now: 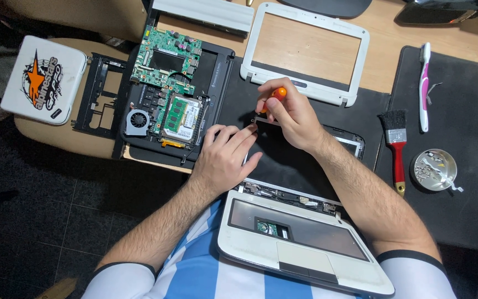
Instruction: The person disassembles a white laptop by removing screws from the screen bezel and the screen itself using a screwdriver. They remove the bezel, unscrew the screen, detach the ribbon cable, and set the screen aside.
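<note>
My right hand (pixel 289 113) grips an orange-handled screwdriver (pixel 275 95), its tip down at the upper left corner of a dark laptop screen panel (pixel 289 160). Fingers spread, my left hand (pixel 225 158) lies flat on the panel's left edge. The panel is hinged to a white laptop palmrest (pixel 300 243) with no keyboard in it, resting on my lap. To the left sits an open laptop base (pixel 217 72) holding a green motherboard (pixel 167 55), a memory module and a small fan (pixel 137 120).
A white screen bezel (pixel 305 91) lies behind my hands. A black frame part (pixel 96 94) and a white lid with an orange sticker (pixel 42 80) sit far left. On the black mat at right are a red-handled brush (pixel 397 147), a toothbrush (pixel 424 88) and a round dish of screws (pixel 434 170).
</note>
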